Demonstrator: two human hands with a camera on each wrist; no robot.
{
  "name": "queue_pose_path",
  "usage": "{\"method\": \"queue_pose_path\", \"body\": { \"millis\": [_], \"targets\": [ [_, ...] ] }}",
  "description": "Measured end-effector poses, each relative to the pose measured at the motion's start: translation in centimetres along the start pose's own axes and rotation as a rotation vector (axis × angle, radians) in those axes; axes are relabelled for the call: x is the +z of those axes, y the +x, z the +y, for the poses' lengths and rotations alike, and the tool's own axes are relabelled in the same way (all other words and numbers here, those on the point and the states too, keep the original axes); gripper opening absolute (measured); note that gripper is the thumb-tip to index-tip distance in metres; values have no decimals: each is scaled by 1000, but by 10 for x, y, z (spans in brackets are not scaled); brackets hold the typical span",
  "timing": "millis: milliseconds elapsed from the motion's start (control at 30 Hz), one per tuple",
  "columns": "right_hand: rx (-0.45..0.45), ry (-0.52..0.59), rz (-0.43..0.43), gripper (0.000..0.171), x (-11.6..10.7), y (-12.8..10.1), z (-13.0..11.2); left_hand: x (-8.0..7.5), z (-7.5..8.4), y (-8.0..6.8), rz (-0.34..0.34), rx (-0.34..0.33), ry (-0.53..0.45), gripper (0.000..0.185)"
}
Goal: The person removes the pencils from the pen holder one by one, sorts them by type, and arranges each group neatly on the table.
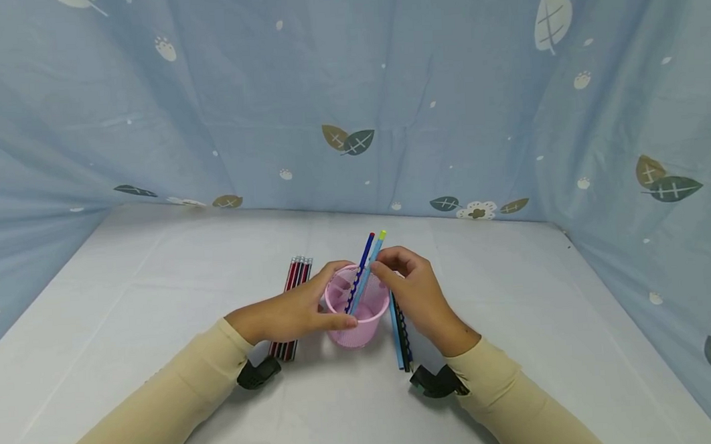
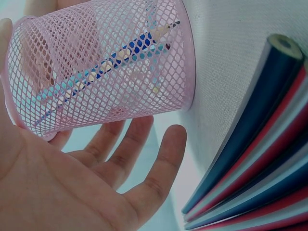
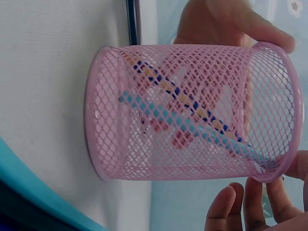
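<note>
A pink mesh cup [image 1: 358, 314] stands on the white table [image 1: 154, 293]. My left hand [image 1: 329, 302] grips its rim, thumb at the front and fingers round the back. Two pencils lean in the cup: a dark blue one [image 1: 366, 255] and a light blue one [image 1: 376, 249]. My right hand [image 1: 388, 268] pinches the light blue pencil just above the rim. In the left wrist view the cup [image 2: 106, 72] lies against my palm [image 2: 53, 187], both pencils showing through the mesh. The right wrist view shows the cup [image 3: 192, 110] with my right fingertips [image 3: 231, 207] beside its rim.
A bundle of red and black pencils [image 1: 293, 292] lies left of the cup, close up in the left wrist view [image 2: 260, 144]. A blue and a black pencil [image 1: 400, 340] lie under my right hand. Blue leaf-print cloth [image 1: 348, 81] walls the table.
</note>
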State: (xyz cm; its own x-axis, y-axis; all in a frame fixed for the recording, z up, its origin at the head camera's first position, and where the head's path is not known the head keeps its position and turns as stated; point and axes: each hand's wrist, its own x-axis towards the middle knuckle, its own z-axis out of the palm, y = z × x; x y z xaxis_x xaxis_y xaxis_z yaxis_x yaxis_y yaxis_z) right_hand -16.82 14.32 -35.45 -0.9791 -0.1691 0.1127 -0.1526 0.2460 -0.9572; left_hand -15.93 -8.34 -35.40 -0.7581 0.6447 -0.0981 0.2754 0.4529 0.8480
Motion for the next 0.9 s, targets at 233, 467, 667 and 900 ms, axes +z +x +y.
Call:
{"method": "queue_pose_path", "body": {
  "millis": [233,467,667,900],
  "targets": [
    [-18,26,4,18,-5,-1,-7,0,1,-1,1,-3,-13,89],
    [-61,72,6,17,-10,-1,-12,1,0,-2,1,-1,-3,90],
    [-112,161,17,13,-16,0,-16,1,1,-2,3,-6,0,90],
    [-160,245,6,11,-21,0,-18,1,3,-2,2,-21,0,89]
  ]
}}
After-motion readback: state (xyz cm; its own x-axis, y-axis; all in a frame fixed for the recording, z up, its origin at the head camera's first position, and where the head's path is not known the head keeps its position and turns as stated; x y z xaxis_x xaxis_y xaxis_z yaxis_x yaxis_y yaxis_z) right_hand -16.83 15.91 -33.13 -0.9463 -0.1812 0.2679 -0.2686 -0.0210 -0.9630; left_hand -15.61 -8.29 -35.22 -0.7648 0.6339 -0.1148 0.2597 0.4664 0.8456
